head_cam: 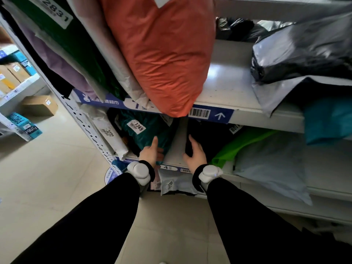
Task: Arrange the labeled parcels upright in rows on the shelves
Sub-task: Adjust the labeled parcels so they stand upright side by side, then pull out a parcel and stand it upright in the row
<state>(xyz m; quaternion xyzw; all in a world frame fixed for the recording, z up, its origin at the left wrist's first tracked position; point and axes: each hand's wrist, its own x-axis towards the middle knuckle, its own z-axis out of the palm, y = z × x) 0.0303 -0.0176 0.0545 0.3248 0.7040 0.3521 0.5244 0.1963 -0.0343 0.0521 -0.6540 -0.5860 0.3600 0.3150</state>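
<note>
On the middle shelf my left hand lies flat against a dark teal parcel labeled 1349, fingers extended. My right hand grips the edge of a black parcel a little to the right. A bare gap of shelf separates the two parcels. A white parcel labeled 3272 stands upright at the left end. A bright green parcel and a pale grey one lie flat to the right.
Above, an orange parcel leans over the upper shelf edge, beside a green one labeled 2831. Black and grey bags lie at the upper right. A grey parcel labeled 3705 sits below. Cardboard box on the floor, left.
</note>
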